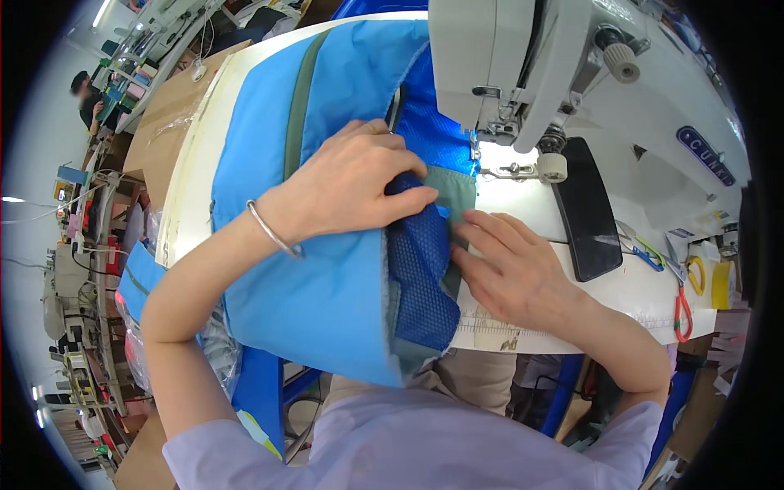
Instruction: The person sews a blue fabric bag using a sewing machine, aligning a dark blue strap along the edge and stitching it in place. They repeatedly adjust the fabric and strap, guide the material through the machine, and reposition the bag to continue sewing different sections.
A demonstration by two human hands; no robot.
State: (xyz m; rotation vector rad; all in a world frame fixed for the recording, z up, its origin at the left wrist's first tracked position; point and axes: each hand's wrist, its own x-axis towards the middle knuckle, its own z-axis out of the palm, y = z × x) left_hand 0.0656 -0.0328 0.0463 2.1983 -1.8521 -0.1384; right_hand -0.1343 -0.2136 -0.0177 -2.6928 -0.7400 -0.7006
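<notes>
A light blue fabric bag piece [318,294] with a grey-green stripe lies over the sewing table, its dark blue mesh lining [420,282] folded out at the right edge. My left hand [355,180], a silver bangle on its wrist, is closed on the bag's edge, thumb over the lining. My right hand [514,269] pinches the edge of a grey-green fabric panel [456,189] with bent fingers. That panel reaches up to the presser foot [475,147] of the white sewing machine [604,82]. Fabric hides the tips of some left fingers.
Right of the needle area lies a black phone [588,208]. Beyond it are red-handled scissors [683,314], small snips [645,251] and a yellow tape roll [722,284]. A ruler strip [523,336] runs along the near table edge. Another person [88,102] stands at the far left.
</notes>
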